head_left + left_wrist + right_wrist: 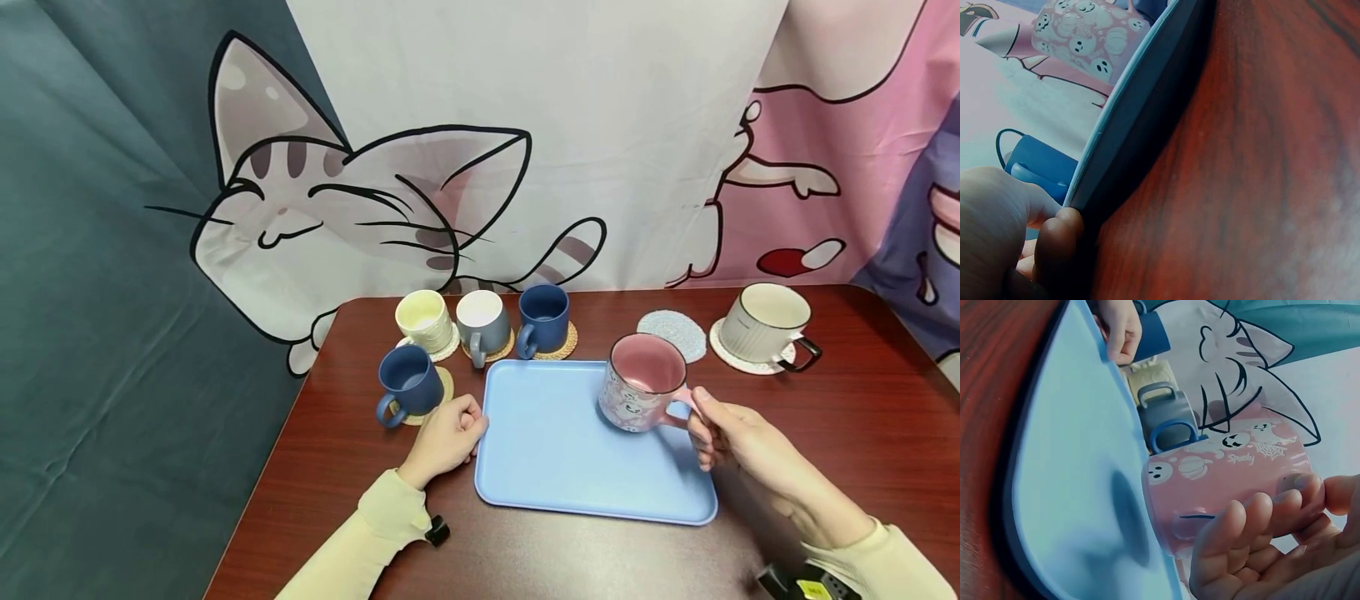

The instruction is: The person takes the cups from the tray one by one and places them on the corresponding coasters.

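Observation:
My right hand (738,433) grips the handle of a pink mug (630,404) with white ghost and pumpkin prints. The mug is over the right half of a light blue tray (562,467); in the right wrist view its shadow falls on the tray, apart from the mug. At the tray's left rim, my left hand (447,433) pinches the edge between thumb and finger, as the left wrist view shows. Just behind that hand, a dark blue mug (411,379) stands on a woven coaster (446,392).
Behind the tray stand a pale yellow mug (427,329), a grey mug (487,329) and another dark blue mug (545,321), each on a coaster. Right of them lie a bare pale coaster (675,333) and a cream mug (757,325) with a black handle. A printed curtain (637,125) hangs behind the table.

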{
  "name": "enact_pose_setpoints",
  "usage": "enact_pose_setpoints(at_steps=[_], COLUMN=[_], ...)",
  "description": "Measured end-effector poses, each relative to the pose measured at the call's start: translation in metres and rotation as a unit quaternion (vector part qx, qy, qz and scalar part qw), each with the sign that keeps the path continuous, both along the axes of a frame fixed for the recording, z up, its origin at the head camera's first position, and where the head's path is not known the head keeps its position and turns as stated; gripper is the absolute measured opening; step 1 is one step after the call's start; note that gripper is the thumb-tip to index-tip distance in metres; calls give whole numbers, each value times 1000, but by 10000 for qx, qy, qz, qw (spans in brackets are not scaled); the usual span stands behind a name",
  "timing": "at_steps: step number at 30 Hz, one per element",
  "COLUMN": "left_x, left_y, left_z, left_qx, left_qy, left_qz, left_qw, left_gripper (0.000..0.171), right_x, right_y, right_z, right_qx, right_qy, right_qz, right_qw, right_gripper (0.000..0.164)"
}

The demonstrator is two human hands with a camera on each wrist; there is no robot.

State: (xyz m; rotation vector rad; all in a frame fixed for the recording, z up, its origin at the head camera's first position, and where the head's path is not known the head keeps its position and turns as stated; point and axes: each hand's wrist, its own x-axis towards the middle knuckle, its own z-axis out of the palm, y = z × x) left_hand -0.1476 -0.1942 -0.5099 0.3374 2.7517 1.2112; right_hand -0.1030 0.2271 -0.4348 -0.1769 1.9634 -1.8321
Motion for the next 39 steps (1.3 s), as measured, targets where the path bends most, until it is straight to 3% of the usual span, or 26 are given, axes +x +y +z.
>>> enact_pose_setpoints(at_steps=[8, 17, 30, 39], left_x=[0, 0, 1, 1], left_y=[1, 0, 1, 0], left_z=[0, -1, 1, -1], left_qx=[-11, -49, 15, 28], left_qy=[17, -6, -29, 8], left_qz=[32, 60, 4, -11], left_qw=[10000, 10000, 10000, 10000], left_gripper=[20, 21, 20, 20], right_x=[-10, -30, -57, -68], right_y=[1, 0, 11, 14], right_z=[3, 0, -3, -4], right_qx=[-357, -970, -1065, -1485], right_qy=[319, 355, 36, 188], right_qz=[-533, -1435, -1611, -1861], right_qw=[9974, 9842, 9812, 9711], right_gripper=[53, 43, 51, 49])
